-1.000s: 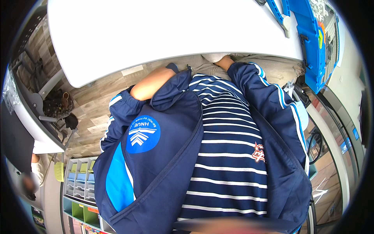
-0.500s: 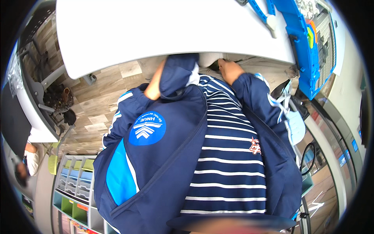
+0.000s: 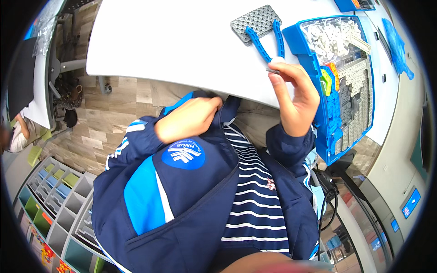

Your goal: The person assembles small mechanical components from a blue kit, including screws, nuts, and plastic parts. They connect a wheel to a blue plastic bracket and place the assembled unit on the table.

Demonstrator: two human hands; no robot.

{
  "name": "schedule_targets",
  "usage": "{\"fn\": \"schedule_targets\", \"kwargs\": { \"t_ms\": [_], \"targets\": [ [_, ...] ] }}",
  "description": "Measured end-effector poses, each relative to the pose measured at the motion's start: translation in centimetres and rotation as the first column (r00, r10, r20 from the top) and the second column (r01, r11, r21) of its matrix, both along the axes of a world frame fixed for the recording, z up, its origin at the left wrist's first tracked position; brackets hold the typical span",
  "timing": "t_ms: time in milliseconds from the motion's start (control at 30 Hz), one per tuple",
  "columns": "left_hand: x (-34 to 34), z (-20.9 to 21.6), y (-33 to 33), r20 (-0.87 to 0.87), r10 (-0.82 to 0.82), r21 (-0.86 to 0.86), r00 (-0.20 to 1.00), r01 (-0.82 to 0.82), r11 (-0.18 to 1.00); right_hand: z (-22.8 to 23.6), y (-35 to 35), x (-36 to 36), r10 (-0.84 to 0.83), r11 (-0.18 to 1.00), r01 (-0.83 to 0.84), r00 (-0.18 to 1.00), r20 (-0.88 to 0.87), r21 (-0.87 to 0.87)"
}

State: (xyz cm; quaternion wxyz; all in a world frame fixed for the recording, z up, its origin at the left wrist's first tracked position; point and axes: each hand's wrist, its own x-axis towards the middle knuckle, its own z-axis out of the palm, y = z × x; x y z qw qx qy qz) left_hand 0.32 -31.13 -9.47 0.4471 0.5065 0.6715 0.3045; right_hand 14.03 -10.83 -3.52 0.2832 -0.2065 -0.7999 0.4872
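Note:
Over the table's near edge my right hand (image 3: 298, 98) pinches a small dark grey piece (image 3: 272, 71) between thumb and forefinger; most of the piece is hidden. Just beyond the fingertips lie two blue beams (image 3: 259, 44) spread in a V, with a white part at their near end. I cannot tell whether the hand touches them. The far ends of the beams rest at a grey perforated plate (image 3: 255, 22) on the white table (image 3: 182, 41). Below the table edge, my left hand (image 3: 189, 119) is closed on the navy jacket (image 3: 230, 109) near its hem.
A blue tray (image 3: 322, 148) stands at the table's right, holding a bag of white parts (image 3: 330, 38), grey plates (image 3: 357, 75) and green and orange pieces. A blue plastic bag (image 3: 397, 48) lies farther right. Shelves (image 3: 68, 214) stand at the lower left.
My right hand has risen from below the table edge to above it, now with the small grey piece. The left hand has come into fuller view at the jacket. The view has shifted, showing more of the tray.

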Motion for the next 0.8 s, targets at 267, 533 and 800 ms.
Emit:
{"fn": "schedule_targets", "kwargs": {
  "t_ms": [267,533,800],
  "targets": [
    [-2.0,5.0,5.2,0.568,0.374,0.104,0.733,-0.515,0.851,-1.8,-2.5,-2.4,-0.163,0.976,0.177,0.980,-0.111,0.129],
    [-1.0,2.6,6.7,0.647,0.368,0.202,0.668,-0.616,0.762,-1.9,-2.0,-1.8,-0.113,0.947,0.130,0.991,-0.072,0.295],
    [-2.2,2.3,6.3,0.513,0.380,0.229,0.770,-0.549,0.804,-2.4,-2.3,-2.1,-0.059,0.968,0.069,0.997,-0.048,0.241]
  ]
}}
